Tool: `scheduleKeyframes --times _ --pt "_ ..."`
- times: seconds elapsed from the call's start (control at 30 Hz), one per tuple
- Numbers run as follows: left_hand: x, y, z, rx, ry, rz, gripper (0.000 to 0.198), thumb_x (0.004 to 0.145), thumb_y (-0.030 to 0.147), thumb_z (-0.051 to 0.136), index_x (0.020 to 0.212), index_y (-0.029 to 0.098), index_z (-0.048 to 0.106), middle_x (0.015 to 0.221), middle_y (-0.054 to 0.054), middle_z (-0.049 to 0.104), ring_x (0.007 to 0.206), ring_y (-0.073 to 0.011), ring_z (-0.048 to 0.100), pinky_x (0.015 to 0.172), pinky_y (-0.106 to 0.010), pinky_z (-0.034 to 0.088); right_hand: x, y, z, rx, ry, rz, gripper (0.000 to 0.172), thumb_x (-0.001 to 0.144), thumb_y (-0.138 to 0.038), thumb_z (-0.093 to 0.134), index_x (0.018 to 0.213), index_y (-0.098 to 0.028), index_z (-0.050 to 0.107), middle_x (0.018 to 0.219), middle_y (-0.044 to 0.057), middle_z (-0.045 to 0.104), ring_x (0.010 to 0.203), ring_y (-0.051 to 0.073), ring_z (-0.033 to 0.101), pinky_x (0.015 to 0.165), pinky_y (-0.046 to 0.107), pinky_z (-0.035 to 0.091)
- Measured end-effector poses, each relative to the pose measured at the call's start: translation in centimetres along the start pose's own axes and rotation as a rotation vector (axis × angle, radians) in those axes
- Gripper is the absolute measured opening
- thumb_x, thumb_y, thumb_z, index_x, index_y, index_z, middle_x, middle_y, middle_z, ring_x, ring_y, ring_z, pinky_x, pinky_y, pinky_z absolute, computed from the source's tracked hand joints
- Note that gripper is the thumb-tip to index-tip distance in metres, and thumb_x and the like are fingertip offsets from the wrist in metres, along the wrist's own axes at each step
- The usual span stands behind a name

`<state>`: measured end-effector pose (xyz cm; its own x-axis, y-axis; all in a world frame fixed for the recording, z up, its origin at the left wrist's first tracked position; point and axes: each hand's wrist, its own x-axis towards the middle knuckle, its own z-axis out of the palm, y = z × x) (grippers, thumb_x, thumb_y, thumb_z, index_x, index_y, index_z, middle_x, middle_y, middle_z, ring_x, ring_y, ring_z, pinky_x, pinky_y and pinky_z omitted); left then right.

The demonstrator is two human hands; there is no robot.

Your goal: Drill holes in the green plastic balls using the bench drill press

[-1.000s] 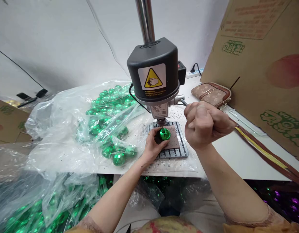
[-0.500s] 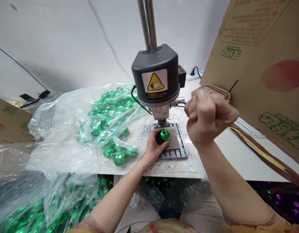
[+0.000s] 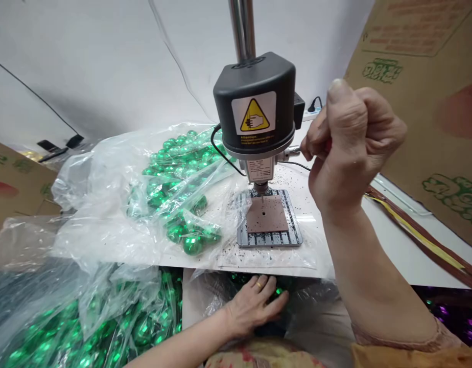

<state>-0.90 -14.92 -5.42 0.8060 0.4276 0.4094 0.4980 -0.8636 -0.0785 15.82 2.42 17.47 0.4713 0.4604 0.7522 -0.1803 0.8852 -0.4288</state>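
My left hand (image 3: 257,306), a ring on one finger, reaches below the table edge over a plastic bag holding dark green shiny balls (image 3: 278,291). Its fingers are apart, and no ball shows in its grasp. Beside the small black drill press (image 3: 255,110), my right hand (image 3: 351,138) is raised and closed around its feed lever, which the fingers mostly hide; the metal lever hub (image 3: 291,152) shows just left of them. Under the chuck (image 3: 261,187), a brown board (image 3: 267,217) with a small hole lies on the slotted metal base (image 3: 270,240); no ball rests on it.
Several green mirrored balls (image 3: 192,244) lie on and under clear plastic (image 3: 94,204) on the table's left. A bag of green balls (image 3: 144,327) stands lower left. Dark shavings surround the base. A cardboard box (image 3: 423,107) and a brown strap (image 3: 420,230) are at right.
My left hand has let go of the green ball and moved from the board down below the table edge. The ball is gone from the board. My right hand has risen slightly.
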Motion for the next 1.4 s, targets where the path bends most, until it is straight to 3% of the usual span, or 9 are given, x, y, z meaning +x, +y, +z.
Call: scheduleKeyframes --times 0.1,0.2,0.3,0.4,0.53,0.83,1.07,1.23,1.4 --pt "0.2 -2.6 -1.5 -0.068 0.228 0.025 0.046 0.093 0.050 0.063 0.122 0.015 0.058 0.105 -0.016 0.070 0.095 -0.0239 0.067 0.079 -0.036 0.058 -0.2 -0.2 0.1 -0.044 0.010 0.022 0.041 0.091 -0.020 0.059 0.055 -0.021 0.039 0.047 -0.008 0.038 0.043 0.004 0.034 0.047 0.027 0.026" --pt "1.5 -8.0 -4.6 0.062 0.350 -0.222 0.029 0.098 0.015 0.051 0.126 0.017 0.057 0.107 -0.013 0.071 0.105 -0.0231 0.068 0.087 -0.037 0.058 -0.3 -0.4 0.0 -0.066 0.006 0.030 0.042 0.091 -0.019 0.057 0.055 -0.020 0.037 0.047 -0.008 0.038 0.043 0.003 0.034 0.048 0.027 0.026" --pt "2.2 -14.0 -8.1 0.129 0.015 -0.679 0.035 0.097 0.009 0.040 0.124 0.016 0.061 0.118 -0.017 0.068 0.108 -0.0268 0.068 0.092 -0.041 0.056 -0.3 -0.3 -0.1 -0.078 0.002 0.020 0.042 0.092 -0.020 0.056 0.055 -0.020 0.037 0.047 -0.008 0.038 0.043 0.003 0.035 0.048 0.027 0.027" --pt "2.4 -17.6 -10.9 0.016 -0.353 -0.911 0.030 0.098 0.021 0.044 0.119 0.014 0.065 0.111 -0.016 0.071 0.097 -0.0282 0.071 0.087 -0.039 0.055 -0.4 -0.2 -0.2 -0.063 0.001 -0.009 0.041 0.092 -0.021 0.057 0.055 -0.021 0.039 0.047 -0.008 0.037 0.042 0.004 0.035 0.046 0.028 0.025" --pt "3.0 -17.9 -13.2 -0.195 -0.489 -0.904 0.035 0.099 0.041 0.045 0.094 0.020 0.072 0.085 -0.009 0.073 0.079 -0.0254 0.068 0.074 -0.032 0.049 -0.4 0.0 -0.3 -0.049 -0.007 -0.027 0.041 0.091 -0.020 0.059 0.054 -0.021 0.040 0.047 -0.007 0.038 0.042 0.005 0.036 0.046 0.030 0.025" --pt "3.1 -17.5 -13.3 -0.440 -0.532 -0.906 0.027 0.070 0.015 0.053 0.080 0.025 0.075 0.070 -0.002 0.065 0.063 -0.0193 0.058 0.061 -0.027 0.040 -0.3 0.5 -0.7 -0.028 -0.015 -0.053 0.042 0.089 -0.025 0.064 0.054 -0.022 0.041 0.045 -0.006 0.040 0.040 0.008 0.035 0.042 0.031 0.026" --pt "1.6 -17.5 -10.6 -0.055 -0.559 -0.928 0.044 0.077 0.020 0.069 0.120 0.022 0.060 0.091 -0.008 0.066 0.080 -0.0289 0.066 0.073 -0.033 0.046 -0.6 0.0 -0.6 -0.083 -0.011 -0.021 0.045 0.089 -0.032 0.064 0.053 -0.022 0.040 0.046 -0.005 0.039 0.041 0.009 0.035 0.043 0.031 0.028" --pt "2.8 -17.8 -9.8 -0.175 -0.244 -0.950 0.037 0.077 0.021 0.071 0.112 0.023 0.059 0.094 -0.005 0.062 0.078 -0.0218 0.064 0.074 -0.031 0.047 -0.7 -0.2 -0.7 -0.189 -0.027 0.001 0.047 0.090 -0.043 0.062 0.054 -0.024 0.038 0.047 -0.004 0.038 0.043 0.011 0.037 0.044 0.034 0.032" --pt "6.3 -15.8 -9.4 -0.983 0.273 -1.075 0.047 0.078 0.039 0.073 0.114 0.023 0.047 0.083 0.001 0.065 0.068 -0.0158 0.064 0.068 -0.029 0.051 -0.8 -0.1 -0.7 -0.153 -0.027 0.003 0.046 0.089 -0.042 0.063 0.054 -0.024 0.039 0.049 -0.004 0.038 0.043 0.011 0.037 0.046 0.035 0.031"
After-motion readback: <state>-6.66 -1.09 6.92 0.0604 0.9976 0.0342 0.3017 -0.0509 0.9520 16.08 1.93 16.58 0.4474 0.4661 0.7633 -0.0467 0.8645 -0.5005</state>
